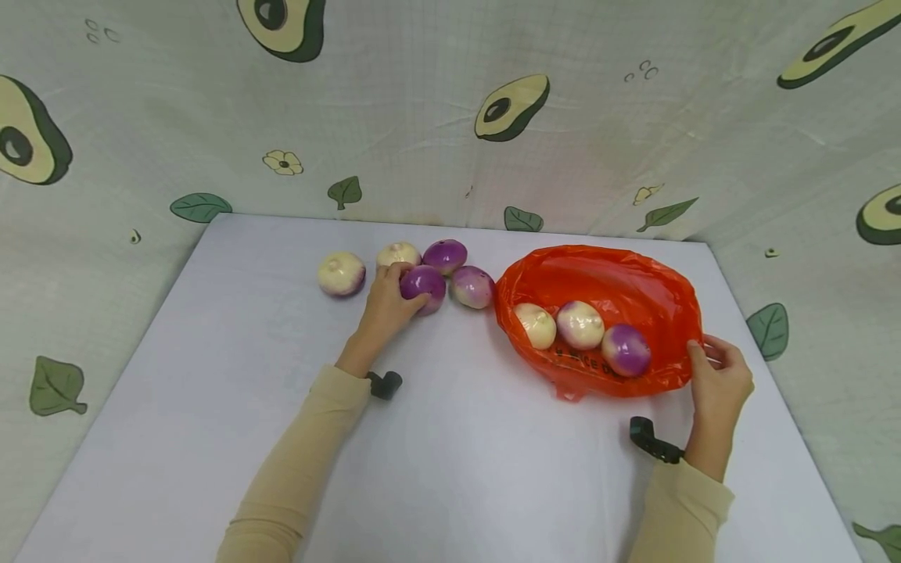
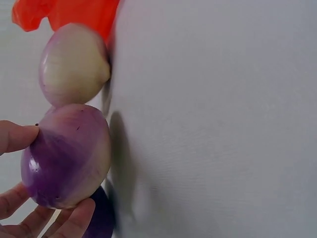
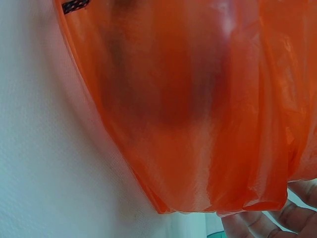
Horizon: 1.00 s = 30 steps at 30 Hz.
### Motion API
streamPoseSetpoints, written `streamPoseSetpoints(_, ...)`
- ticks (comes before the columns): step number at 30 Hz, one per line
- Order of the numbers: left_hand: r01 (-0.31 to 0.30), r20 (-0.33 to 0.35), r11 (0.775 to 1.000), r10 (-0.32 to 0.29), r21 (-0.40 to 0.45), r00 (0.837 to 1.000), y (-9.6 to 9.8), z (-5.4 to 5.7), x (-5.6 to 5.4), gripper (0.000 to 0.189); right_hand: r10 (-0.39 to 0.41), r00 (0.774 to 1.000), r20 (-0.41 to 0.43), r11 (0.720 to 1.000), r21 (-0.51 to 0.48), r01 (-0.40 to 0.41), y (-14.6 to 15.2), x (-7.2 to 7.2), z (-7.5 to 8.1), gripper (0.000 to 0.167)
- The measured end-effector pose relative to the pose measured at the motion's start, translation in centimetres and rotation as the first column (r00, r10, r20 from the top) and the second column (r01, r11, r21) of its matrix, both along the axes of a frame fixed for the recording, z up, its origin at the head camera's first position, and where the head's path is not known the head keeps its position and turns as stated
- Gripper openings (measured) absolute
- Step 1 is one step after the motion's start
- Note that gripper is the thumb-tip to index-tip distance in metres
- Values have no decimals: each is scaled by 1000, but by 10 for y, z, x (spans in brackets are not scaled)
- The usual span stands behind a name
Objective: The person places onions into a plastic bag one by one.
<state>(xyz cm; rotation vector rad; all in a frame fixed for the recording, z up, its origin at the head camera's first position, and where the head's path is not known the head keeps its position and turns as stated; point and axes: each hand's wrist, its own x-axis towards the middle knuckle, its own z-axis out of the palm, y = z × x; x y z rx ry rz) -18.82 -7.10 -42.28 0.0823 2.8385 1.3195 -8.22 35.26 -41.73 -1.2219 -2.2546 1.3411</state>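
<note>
My left hand (image 1: 386,306) grips a purple-and-white onion (image 1: 424,289), thumb on one side and fingers on the other; the left wrist view shows this onion (image 2: 67,156) close up. Beside it lie a mostly white onion (image 1: 399,254), a purple onion (image 1: 445,256) and a pinkish onion (image 1: 472,287). Another pale onion (image 1: 341,274) sits apart on the left. An orange-red plastic bag (image 1: 612,274) lies with its mouth wide, and inside are two pale onions (image 1: 580,324) and a purple one (image 1: 626,349). My right hand (image 1: 719,375) pinches the bag's right rim.
The white table (image 1: 464,469) ends at a wall of avocado-print cloth (image 1: 422,117), which also hangs at both sides. A dark wrist-camera mount (image 1: 385,385) is on the left wrist, another mount (image 1: 655,442) on the right.
</note>
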Motion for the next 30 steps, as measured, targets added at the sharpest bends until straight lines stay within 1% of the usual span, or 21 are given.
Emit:
streamPoseSetpoints(3,4,0,1000,-4,8,1000,1,4,1,53,-13,1000,-3,1000,-27,12,0,0,1,45)
streamPoseSetpoints(9,6,-9,1000,-5,18,1000,2,14,3,53,-11,1000,-4,1000,-26,11,0,0,1,45)
streamPoseSetpoints(13,10,-32,1000,-9,25,999,3,19,5,54,-6,1000,11,1000,-20,7,0,-1,1,46)
streamPoseSetpoints(21,52,-92,998,-48,41,995,11,33,10,55,-9,1000,10,1000,-14,10,-1,-1,0,46)
streamPoseSetpoints(24,78,-115,996,-71,54,991,16,38,13,54,-8,1000,13,1000,-15,8,-1,-1,0,47)
streamPoseSetpoints(26,94,-124,994,-86,60,988,20,43,14,54,-6,1000,16,1000,-15,7,-1,-1,0,47)
streamPoseSetpoints(30,117,-121,990,-108,73,987,28,54,19,55,-8,1000,14,1000,-17,8,-1,-2,-1,47)
